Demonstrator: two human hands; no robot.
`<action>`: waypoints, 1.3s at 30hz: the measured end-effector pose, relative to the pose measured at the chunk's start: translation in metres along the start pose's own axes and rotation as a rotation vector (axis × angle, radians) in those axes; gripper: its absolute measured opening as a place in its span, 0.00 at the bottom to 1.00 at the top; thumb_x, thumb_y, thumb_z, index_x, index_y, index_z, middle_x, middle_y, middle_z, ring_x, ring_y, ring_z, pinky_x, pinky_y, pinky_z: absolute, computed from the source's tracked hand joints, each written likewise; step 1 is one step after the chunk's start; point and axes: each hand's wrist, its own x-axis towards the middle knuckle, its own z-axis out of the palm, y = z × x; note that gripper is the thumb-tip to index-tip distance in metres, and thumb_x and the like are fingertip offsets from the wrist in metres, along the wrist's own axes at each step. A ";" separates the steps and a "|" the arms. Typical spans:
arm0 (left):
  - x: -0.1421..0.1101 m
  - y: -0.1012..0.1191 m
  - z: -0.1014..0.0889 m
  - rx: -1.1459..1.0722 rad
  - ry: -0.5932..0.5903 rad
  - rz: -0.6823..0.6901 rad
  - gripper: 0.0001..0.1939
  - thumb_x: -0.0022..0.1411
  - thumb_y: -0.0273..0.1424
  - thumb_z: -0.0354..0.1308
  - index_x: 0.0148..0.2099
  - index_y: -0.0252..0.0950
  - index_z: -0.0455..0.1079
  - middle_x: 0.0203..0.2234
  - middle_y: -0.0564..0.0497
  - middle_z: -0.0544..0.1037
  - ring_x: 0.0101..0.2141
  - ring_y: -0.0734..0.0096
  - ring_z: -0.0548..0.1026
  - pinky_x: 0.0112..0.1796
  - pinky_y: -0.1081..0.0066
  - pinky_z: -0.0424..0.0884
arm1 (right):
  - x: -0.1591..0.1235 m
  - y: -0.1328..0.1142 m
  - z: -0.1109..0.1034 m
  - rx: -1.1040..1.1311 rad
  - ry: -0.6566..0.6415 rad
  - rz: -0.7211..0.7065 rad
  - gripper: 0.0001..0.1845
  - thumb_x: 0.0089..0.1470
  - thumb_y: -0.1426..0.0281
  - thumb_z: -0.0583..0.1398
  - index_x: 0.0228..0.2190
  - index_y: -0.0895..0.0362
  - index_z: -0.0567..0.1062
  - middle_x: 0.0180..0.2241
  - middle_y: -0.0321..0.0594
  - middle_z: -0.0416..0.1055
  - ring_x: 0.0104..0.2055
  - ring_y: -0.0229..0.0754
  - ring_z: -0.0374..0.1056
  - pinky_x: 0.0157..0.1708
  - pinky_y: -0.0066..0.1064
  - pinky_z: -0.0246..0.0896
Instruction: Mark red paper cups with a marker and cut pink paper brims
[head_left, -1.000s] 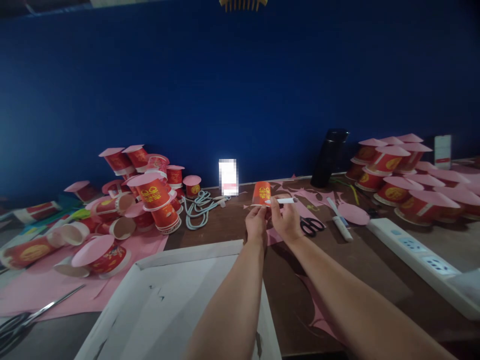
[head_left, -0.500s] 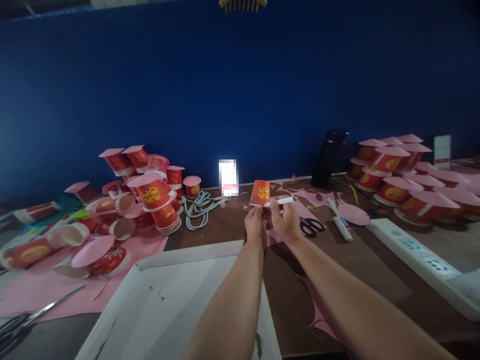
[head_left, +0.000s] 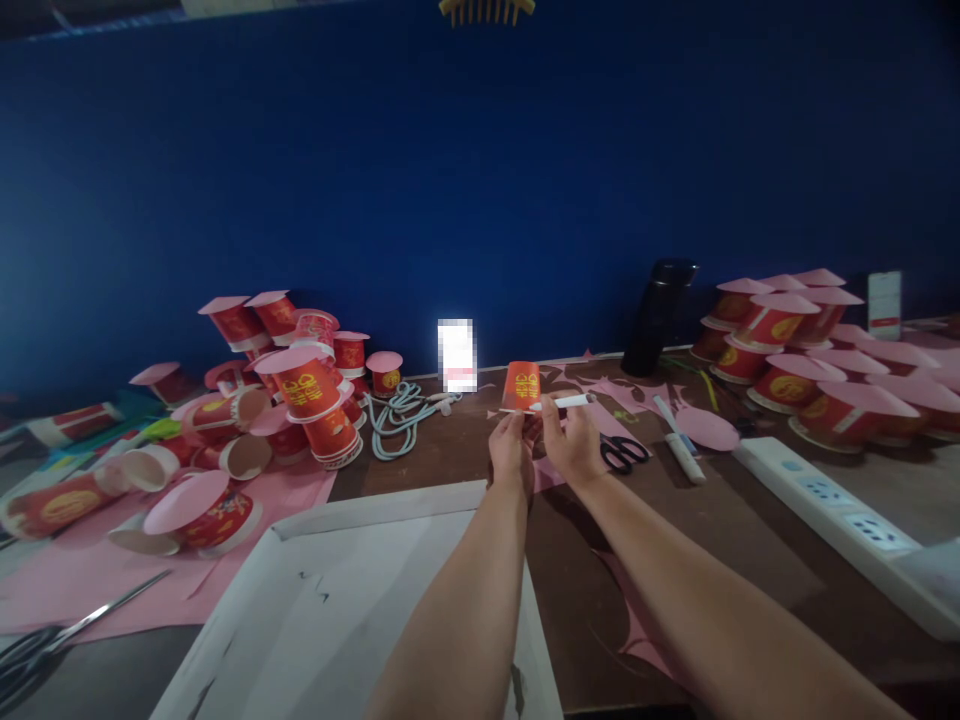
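In front of me, beyond the white box lid, my left hand (head_left: 512,450) is closed on the lower edge of a red paper cup (head_left: 522,382). The cup has gold double characters, and its wider, pale-rimmed end faces down. My right hand (head_left: 570,440) grips a slim white pen (head_left: 570,400), lying nearly level with its tip at the cup's lower right edge. Whether tip and cup touch, I cannot tell. Fingers hide part of the cup's underside. Black-handled scissors (head_left: 622,453) lie just right of my right hand.
Red cups with pink paper discs are piled at left (head_left: 304,385) and right (head_left: 784,325). A shallow white box lid (head_left: 337,590) lies near me. A power strip (head_left: 832,520), black flask (head_left: 658,315), coiled cable (head_left: 397,425), white tube (head_left: 684,457) and scissors (head_left: 90,620) lie around.
The cup has tilted very slightly in my left hand. Both hands otherwise keep their places, and the pen stays at the cup's lower edge.
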 end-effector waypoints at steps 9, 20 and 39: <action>-0.002 0.002 0.001 -0.012 -0.007 -0.006 0.07 0.44 0.27 0.65 0.24 0.30 0.70 0.20 0.50 0.74 0.24 0.75 0.74 0.35 0.71 0.70 | 0.001 0.000 0.000 -0.001 0.012 0.007 0.13 0.60 0.61 0.50 0.35 0.56 0.69 0.34 0.45 0.73 0.38 0.47 0.69 0.40 0.39 0.63; -0.002 0.002 0.001 -0.037 -0.009 -0.020 0.06 0.46 0.26 0.64 0.24 0.29 0.70 0.20 0.49 0.74 0.23 0.75 0.74 0.34 0.71 0.70 | 0.001 0.000 -0.001 0.007 0.018 0.019 0.13 0.60 0.61 0.51 0.35 0.56 0.68 0.33 0.45 0.73 0.37 0.47 0.69 0.39 0.39 0.63; -0.003 0.003 0.001 -0.022 -0.009 -0.029 0.08 0.45 0.28 0.65 0.24 0.31 0.69 0.19 0.51 0.73 0.23 0.75 0.74 0.33 0.71 0.70 | 0.002 0.003 0.000 -0.008 0.047 -0.001 0.14 0.60 0.61 0.51 0.35 0.57 0.71 0.34 0.46 0.74 0.38 0.47 0.69 0.41 0.38 0.63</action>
